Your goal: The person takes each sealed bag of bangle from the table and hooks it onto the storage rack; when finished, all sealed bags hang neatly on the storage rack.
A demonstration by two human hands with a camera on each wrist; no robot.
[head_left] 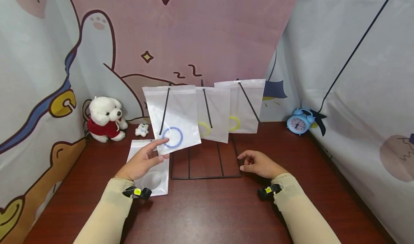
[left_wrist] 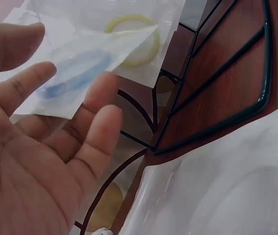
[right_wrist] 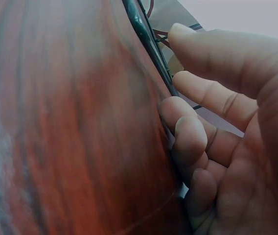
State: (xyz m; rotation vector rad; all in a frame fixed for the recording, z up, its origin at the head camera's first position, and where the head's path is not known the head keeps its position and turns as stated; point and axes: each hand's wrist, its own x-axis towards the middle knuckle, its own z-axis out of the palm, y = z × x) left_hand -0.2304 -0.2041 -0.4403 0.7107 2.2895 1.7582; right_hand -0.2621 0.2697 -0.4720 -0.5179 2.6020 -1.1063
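My left hand (head_left: 139,165) is at the lower left corner of a white zip bag (head_left: 185,111) with a blue ring (head_left: 172,137) inside. In the left wrist view its fingers are spread, some in front of the bag's corner and some behind. The bag hangs from a prong of a black wire rack (head_left: 207,178). Two more white bags, one in the middle (head_left: 218,111) and one at the right (head_left: 252,107), hang beside it, each with a yellow ring. My right hand (head_left: 262,164), loosely curled with its thumb apart, has its fingertips at the rack base's right bar.
Under my left forearm lies a white packet (head_left: 161,186) with a round outline. A white plush bear (head_left: 105,116) in red, a small white figurine (head_left: 142,129) and a blue alarm clock (head_left: 298,122) stand towards the back. Printed cloth surrounds the brown table (head_left: 200,215).
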